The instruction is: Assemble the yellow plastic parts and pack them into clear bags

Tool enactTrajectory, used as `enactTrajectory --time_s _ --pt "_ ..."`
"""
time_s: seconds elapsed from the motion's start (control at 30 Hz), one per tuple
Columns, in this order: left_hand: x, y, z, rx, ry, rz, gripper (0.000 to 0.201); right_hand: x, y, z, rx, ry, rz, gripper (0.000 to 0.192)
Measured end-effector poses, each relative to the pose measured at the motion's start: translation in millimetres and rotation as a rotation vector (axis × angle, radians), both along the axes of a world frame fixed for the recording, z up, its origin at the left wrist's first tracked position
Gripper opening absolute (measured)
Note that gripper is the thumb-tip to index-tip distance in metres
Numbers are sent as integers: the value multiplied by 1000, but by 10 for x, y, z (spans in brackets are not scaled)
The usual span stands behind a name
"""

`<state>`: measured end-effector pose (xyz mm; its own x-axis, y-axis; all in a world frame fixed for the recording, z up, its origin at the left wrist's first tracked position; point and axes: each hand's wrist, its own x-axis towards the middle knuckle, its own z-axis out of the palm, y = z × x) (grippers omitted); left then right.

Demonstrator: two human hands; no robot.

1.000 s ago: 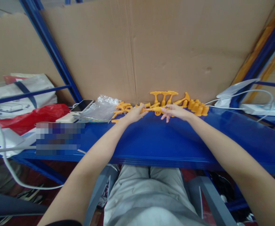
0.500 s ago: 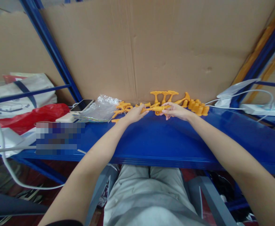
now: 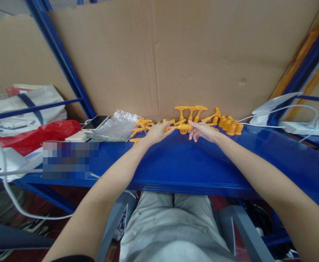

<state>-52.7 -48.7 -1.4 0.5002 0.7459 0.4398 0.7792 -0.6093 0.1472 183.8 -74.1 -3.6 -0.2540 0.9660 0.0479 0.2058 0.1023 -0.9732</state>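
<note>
A glossy blue table [image 3: 192, 163], really a deck of a blue steel rack, runs across the view, with a creased sheet of brown cardboard [image 3: 175, 54] standing upright along its back edge. Slanted blue posts [image 3: 61, 62] frame the cardboard on both sides.

Both arms reach to the far edge. The left hand [image 3: 156, 133] and the right hand [image 3: 203, 130] hold one orange part [image 3: 181, 127] between them, just above the table: the left hand's fingers pinch its left end, the right hand's thumb and forefinger pinch its right end while the other fingers hang loosely spread.

Behind it more orange parts lie against the cardboard: a loose pile [image 3: 141, 125] to the left, three T-shaped pieces [image 3: 190, 111] standing upright in the middle, and a cluster of caps [image 3: 230, 125] to the right.

Left of the pile lie a crumpled clear bag [image 3: 118, 125] and a phone [image 3: 95, 122], then a red bag [image 3: 39, 133] and a white bag [image 3: 25, 105]. On the right, white cables [image 3: 284, 109] run to a white power strip [image 3: 306, 127]. Below the table edge, grey trousers [image 3: 170, 225] show.
</note>
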Motion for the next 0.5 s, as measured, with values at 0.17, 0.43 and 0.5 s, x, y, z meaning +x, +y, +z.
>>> enactTrajectory --time_s 0.17,0.43,0.5 --pt "11 -34 5 11 5 9 27 -34 -5 9 -5 38 -38 47" --pt "32 -66 25 30 25 20 27 -40 -18 79 14 -48 -117 45" --pt "30 -55 27 30 27 34 29 -17 -40 89 90 -78 -116 39"
